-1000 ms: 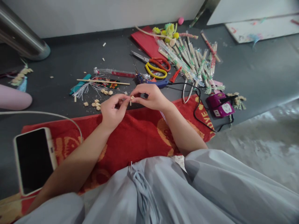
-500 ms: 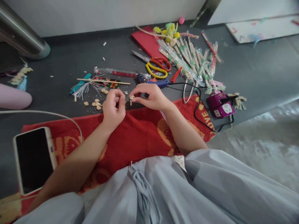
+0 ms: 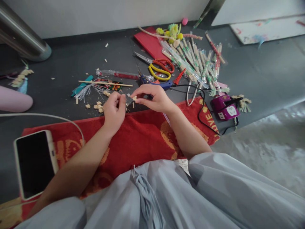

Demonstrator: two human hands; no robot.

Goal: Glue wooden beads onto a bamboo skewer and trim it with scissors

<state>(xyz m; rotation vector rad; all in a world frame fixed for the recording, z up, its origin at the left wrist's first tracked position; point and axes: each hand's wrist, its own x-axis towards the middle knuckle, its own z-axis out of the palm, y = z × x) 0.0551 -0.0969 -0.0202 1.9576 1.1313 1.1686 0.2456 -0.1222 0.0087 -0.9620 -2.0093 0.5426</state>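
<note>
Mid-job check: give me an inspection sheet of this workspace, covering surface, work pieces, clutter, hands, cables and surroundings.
Surface: dark grey floor with a red towel spread in front of the person.
Work pieces: a small pale wooden piece pinched in the right hand; more small wooden bits lie on the floor by the left hand.
Clutter: scissors, wrapped chopsticks, pompoms, a red sheet, a bare stick.
Hands: left curled shut, contents hidden; right fingertips closed on the piece.
Cables: black cord runs to a purple plug block; a white cable runs by the phone.
Surroundings: white wall, metal pipe.
</note>
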